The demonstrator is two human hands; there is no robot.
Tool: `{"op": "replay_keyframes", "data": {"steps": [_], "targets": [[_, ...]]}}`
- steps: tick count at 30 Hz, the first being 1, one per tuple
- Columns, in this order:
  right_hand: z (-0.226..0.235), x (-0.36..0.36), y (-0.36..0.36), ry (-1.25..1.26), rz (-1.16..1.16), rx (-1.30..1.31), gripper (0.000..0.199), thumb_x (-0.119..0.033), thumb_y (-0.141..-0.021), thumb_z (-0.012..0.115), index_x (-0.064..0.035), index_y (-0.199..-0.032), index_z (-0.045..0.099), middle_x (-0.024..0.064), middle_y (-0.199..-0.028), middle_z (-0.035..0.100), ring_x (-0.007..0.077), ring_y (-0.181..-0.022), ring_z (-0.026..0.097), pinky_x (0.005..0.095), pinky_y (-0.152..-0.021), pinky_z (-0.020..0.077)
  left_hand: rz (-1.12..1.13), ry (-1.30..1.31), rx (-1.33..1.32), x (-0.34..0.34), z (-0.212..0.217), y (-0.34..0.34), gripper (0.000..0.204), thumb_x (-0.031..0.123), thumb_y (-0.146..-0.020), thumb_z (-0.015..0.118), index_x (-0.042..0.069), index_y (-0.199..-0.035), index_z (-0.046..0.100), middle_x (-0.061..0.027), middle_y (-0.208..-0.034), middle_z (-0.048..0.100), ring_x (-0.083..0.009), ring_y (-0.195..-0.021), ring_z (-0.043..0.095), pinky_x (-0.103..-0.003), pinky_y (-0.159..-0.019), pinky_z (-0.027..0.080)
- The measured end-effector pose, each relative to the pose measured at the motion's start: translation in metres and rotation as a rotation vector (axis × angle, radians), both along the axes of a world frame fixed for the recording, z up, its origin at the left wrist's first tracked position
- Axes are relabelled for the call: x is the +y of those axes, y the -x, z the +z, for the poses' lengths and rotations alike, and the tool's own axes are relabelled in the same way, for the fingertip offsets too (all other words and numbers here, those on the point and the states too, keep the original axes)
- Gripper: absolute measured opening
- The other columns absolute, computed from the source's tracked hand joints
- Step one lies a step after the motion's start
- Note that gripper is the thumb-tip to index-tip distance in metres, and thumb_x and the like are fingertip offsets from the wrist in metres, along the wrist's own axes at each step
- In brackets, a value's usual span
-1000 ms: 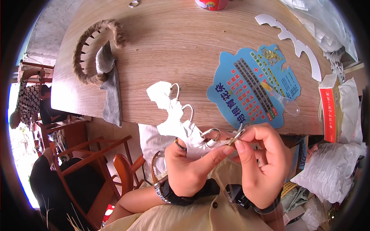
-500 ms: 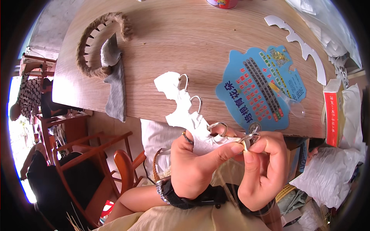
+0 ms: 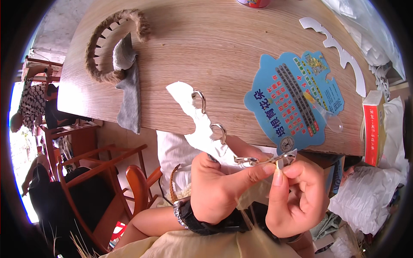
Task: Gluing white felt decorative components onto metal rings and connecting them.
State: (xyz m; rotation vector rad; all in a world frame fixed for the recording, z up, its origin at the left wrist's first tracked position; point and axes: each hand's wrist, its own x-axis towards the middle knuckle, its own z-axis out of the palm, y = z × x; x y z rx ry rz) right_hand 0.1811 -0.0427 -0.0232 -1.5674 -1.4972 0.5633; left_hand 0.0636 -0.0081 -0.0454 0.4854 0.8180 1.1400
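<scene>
A white strip with a scalloped edge (image 3: 202, 134) and several silver metal rings (image 3: 219, 129) along it slants from over the table edge down to my hands. My left hand (image 3: 230, 182) is closed on the strip's lower part, its thumb pointing right. My right hand (image 3: 297, 200) pinches thumb against forefinger at the strip's right end, beside the last silver ring (image 3: 287, 159). A narrow pale bit (image 3: 279, 165) shows between the two hands' fingertips; its kind is too small to make out. My fingers hide part of the strip.
On the wooden table (image 3: 193, 47) lie a blue printed card (image 3: 275, 94), a clear plastic piece with a yellow part (image 3: 329, 116), a white scalloped cutout (image 3: 344, 58), a furry brown band with dark spikes (image 3: 92, 53) and grey cloth (image 3: 129, 99). A red-and-yellow box (image 3: 373, 129) stands right; chairs stand left.
The strip's upper end has swung slightly left and its rings are turned differently. My right hand has shifted a little right and down. Both hands keep their closed grip.
</scene>
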Motion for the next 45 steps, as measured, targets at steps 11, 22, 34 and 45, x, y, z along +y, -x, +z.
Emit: {"op": "replay_keyframes", "data": {"steps": [11,22,34,45], "targets": [[-0.017,0.006,-0.005,-0.003,0.048,0.295,0.018,0.003,-0.081,0.065,0.0054,-0.094,0.054,0.0098,-0.082,0.062,0.0123,-0.066,0.063,0.0216,-0.058,0.0508,-0.133,0.229,-0.142,0.011,0.000,0.011,0.024,-0.011,-0.075,0.066,-0.001,-0.094,0.055,-0.0089,-0.093,0.062,-0.0181,-0.081,0.064,-0.031,-0.074,0.054],[-0.015,0.002,-0.006,0.054,0.012,0.385,0.017,0.001,-0.082,0.065,0.0048,-0.094,0.054,0.0087,-0.081,0.060,0.0126,-0.067,0.060,0.0218,-0.060,0.0498,-0.135,0.152,-0.119,0.011,0.005,0.008,0.022,-0.010,-0.077,0.064,-0.003,-0.096,0.056,-0.0095,-0.096,0.062,-0.0175,-0.083,0.063,-0.031,-0.076,0.053],[-0.015,0.005,-0.003,-0.053,0.049,0.217,0.018,0.001,-0.078,0.067,0.0019,-0.092,0.055,0.0083,-0.076,0.062,0.0184,-0.062,0.060,0.0273,-0.056,0.0483,-0.036,-0.082,0.173,0.003,0.004,0.006,0.023,-0.009,-0.074,0.069,-0.004,-0.095,0.060,-0.0091,-0.092,0.066,-0.0135,-0.084,0.062,-0.027,-0.074,0.051],[-0.014,0.006,-0.005,-0.116,0.061,0.110,0.021,0.004,-0.074,0.070,0.0026,-0.092,0.058,0.0087,-0.078,0.064,0.0198,-0.064,0.063,0.0282,-0.058,0.0510,0.042,-0.236,0.330,-0.007,0.000,0.005,0.020,-0.007,-0.074,0.066,-0.005,-0.092,0.058,-0.0162,-0.087,0.067,-0.0185,-0.078,0.065,-0.029,-0.069,0.054]]}}
